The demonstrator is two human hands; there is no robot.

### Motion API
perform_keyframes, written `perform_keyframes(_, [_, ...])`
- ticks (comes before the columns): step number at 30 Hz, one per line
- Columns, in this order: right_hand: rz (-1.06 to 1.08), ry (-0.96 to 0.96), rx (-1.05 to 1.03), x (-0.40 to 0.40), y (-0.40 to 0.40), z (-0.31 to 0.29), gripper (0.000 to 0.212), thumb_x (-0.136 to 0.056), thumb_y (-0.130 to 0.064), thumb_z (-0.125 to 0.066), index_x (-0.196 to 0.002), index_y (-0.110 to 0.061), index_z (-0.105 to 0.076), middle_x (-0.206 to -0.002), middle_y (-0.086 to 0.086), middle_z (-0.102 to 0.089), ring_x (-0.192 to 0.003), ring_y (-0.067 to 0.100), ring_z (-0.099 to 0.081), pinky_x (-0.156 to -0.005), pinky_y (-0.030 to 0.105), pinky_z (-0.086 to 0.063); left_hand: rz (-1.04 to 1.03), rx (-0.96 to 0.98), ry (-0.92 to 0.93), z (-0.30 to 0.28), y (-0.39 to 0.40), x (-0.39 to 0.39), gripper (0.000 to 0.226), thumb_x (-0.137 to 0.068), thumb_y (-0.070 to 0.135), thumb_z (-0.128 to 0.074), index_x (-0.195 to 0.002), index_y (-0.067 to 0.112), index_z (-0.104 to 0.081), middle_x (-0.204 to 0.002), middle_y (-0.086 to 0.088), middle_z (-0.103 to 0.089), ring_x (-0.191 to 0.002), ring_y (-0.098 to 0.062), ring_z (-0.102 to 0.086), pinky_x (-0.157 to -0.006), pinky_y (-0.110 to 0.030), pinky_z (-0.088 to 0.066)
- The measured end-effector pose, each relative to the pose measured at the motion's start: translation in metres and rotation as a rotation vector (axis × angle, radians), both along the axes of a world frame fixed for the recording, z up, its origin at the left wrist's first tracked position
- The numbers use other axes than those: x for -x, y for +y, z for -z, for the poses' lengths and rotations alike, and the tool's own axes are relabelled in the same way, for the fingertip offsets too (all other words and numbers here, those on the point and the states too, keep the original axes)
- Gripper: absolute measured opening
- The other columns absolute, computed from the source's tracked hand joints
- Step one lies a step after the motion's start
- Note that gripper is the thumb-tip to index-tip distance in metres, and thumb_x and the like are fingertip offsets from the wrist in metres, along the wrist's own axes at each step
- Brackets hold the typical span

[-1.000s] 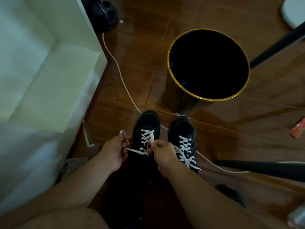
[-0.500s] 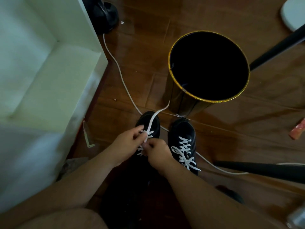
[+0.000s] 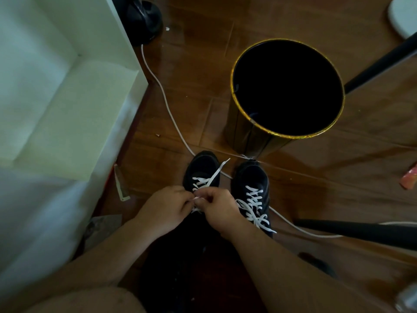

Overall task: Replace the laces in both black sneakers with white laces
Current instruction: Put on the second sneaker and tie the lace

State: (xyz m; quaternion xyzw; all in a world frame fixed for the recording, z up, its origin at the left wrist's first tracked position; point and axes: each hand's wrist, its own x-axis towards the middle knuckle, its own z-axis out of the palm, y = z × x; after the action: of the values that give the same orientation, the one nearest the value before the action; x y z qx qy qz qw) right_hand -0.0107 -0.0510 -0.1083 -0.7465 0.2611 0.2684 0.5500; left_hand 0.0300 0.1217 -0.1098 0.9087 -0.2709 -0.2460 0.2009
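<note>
Two black sneakers stand side by side on the wooden floor, toes away from me. The left sneaker carries a white lace whose free end trails over the toe toward the right. My left hand and my right hand meet over this shoe's upper eyelets, both pinching the lace between thumb and fingers. The rear of the shoe is hidden under my hands. The right sneaker is laced in white with a bow lying at its opening.
A black bin with a gold rim stands just beyond the shoes. A white cable runs across the floor past both toes. A white shelf unit fills the left. Black poles cross at right; an orange item lies at the far right.
My hands came together over the left sneaker's eyelets. The lace's free end, raised toward the bin half a second ago, now lies lower across the toe.
</note>
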Motion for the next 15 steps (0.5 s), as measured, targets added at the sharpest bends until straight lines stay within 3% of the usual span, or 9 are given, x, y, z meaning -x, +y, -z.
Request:
perform_keyframes(2, [-0.207, -0.049, 0.111, 0.0008, -0.0047, -0.0029, 0.020, -0.098, -0.023, -0.068, -0.114, -0.028, -0.077, -0.110, -0.009, -0.075, -0.099, 0.007, -0.066, -0.081, 0.017, -0.049, 0.034, -0.012, -0.081, 0.0011, 0.0013, -0.0038, 0.039, -0.096, 0.044, -0.038, -0.091, 0.024, -0.072, -0.078, 0.007, -0.054, -0.074, -0.019, -0.059, -0.063, -0.040, -0.048])
perform_keyframes(4, [-0.351, -0.155, 0.236, 0.0000, -0.0028, -0.0015, 0.019, -0.098, -0.020, -0.065, -0.110, -0.023, -0.079, -0.109, 0.000, -0.070, -0.102, 0.014, -0.063, -0.081, 0.020, -0.044, 0.048, 0.002, -0.125, 0.0011, 0.0002, -0.0050, 0.035, -0.095, 0.043, -0.043, -0.080, 0.023, -0.067, -0.073, 0.006, -0.051, -0.070, -0.020, -0.057, -0.060, -0.040, -0.045])
perform_keyframes(7, [-0.364, -0.253, 0.298, -0.0013, 0.0012, -0.0015, 0.016, -0.095, -0.017, -0.064, -0.098, -0.017, -0.080, -0.101, 0.004, -0.068, -0.097, 0.018, -0.062, -0.083, 0.027, -0.046, 0.006, 0.039, -0.135, 0.0032, -0.0014, -0.0017, 0.033, -0.093, 0.042, -0.047, -0.077, 0.022, -0.066, -0.071, 0.005, -0.051, -0.068, -0.021, -0.056, -0.059, -0.040, -0.044])
perform_keyframes(9, [-0.334, -0.217, 0.288, -0.0010, -0.0004, -0.0016, 0.015, -0.096, -0.020, -0.062, -0.101, -0.023, -0.076, -0.094, 0.000, -0.074, -0.088, 0.015, -0.065, -0.077, 0.026, -0.049, -0.039, 0.045, -0.108, 0.0060, -0.0009, -0.0004, 0.038, -0.093, 0.044, -0.044, -0.083, 0.021, -0.072, -0.074, 0.004, -0.056, -0.071, -0.021, -0.058, -0.060, -0.039, -0.046])
perform_keyframes(12, [-0.043, -0.060, 0.006, -0.0012, -0.0023, -0.0055, 0.020, -0.096, -0.014, -0.065, -0.098, -0.034, -0.068, -0.083, 0.005, -0.073, -0.072, 0.017, -0.063, -0.066, 0.032, -0.053, -0.104, 0.063, -0.011, 0.0066, -0.0017, 0.0009, 0.039, -0.099, 0.044, -0.043, -0.091, 0.021, -0.073, -0.080, 0.004, -0.060, -0.074, -0.016, -0.057, -0.061, -0.036, -0.042])
perform_keyframes(15, [0.172, 0.072, -0.285, -0.0011, -0.0035, -0.0077, 0.033, -0.094, 0.004, -0.063, -0.084, -0.024, -0.080, -0.088, 0.010, -0.077, -0.080, 0.028, -0.071, -0.075, 0.040, -0.062, -0.211, 0.105, 0.128, 0.0048, -0.0038, 0.0025, 0.025, -0.105, 0.033, -0.053, -0.089, 0.022, -0.069, -0.079, 0.005, -0.061, -0.072, -0.010, -0.056, -0.061, -0.038, -0.041])
